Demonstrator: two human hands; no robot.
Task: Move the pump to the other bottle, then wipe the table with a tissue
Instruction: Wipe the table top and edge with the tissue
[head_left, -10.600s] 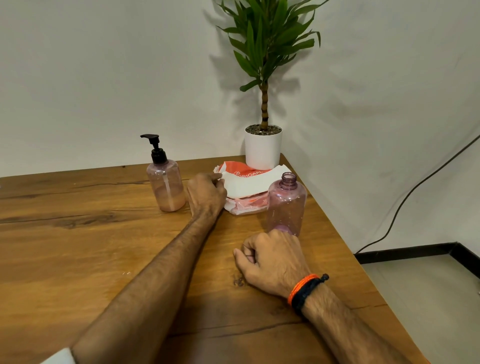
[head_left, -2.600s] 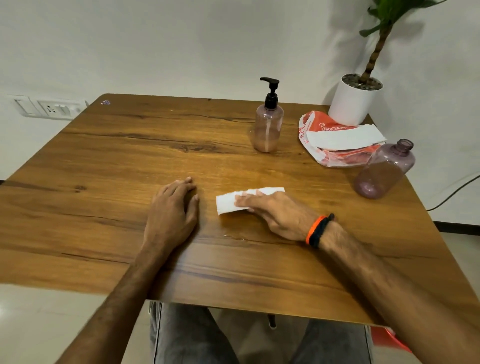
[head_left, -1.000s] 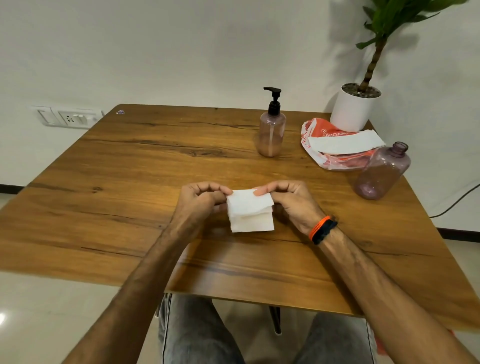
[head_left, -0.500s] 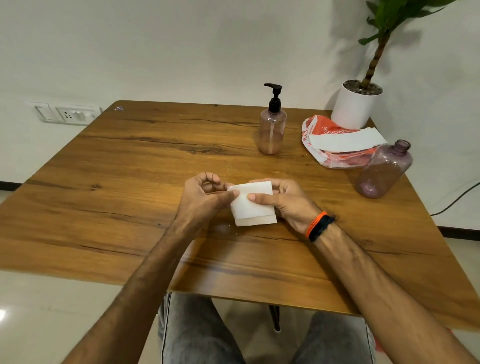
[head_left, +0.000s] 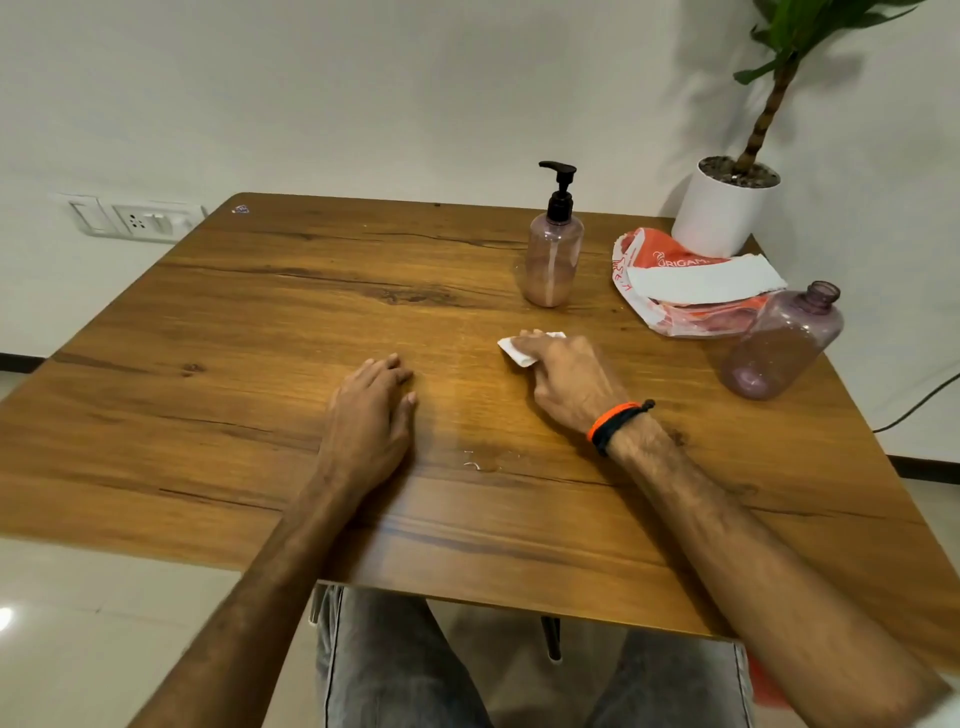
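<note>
My right hand (head_left: 569, 379) presses a folded white tissue (head_left: 514, 351) flat on the wooden table (head_left: 260, 332); only the tissue's far left corner shows past my fingers. My left hand (head_left: 371, 415) lies palm down on the table, fingers loosely together, holding nothing. A pinkish bottle (head_left: 551, 260) with the black pump (head_left: 560, 192) on it stands behind my right hand. The other bottle (head_left: 779, 348), purple and open at the neck, stands near the right edge.
A red and white tissue pack (head_left: 685, 283) with a sheet sticking out lies between the bottles. A white pot with a plant (head_left: 724, 210) stands in the far right corner. A few small wet marks (head_left: 475, 461) sit between my hands. A wall socket (head_left: 137, 222) is at left.
Both hands held the tissue above the table folding it; now my left hand has let go and rests flat, and my right hand has pushed the folded tissue down and away onto the table.
</note>
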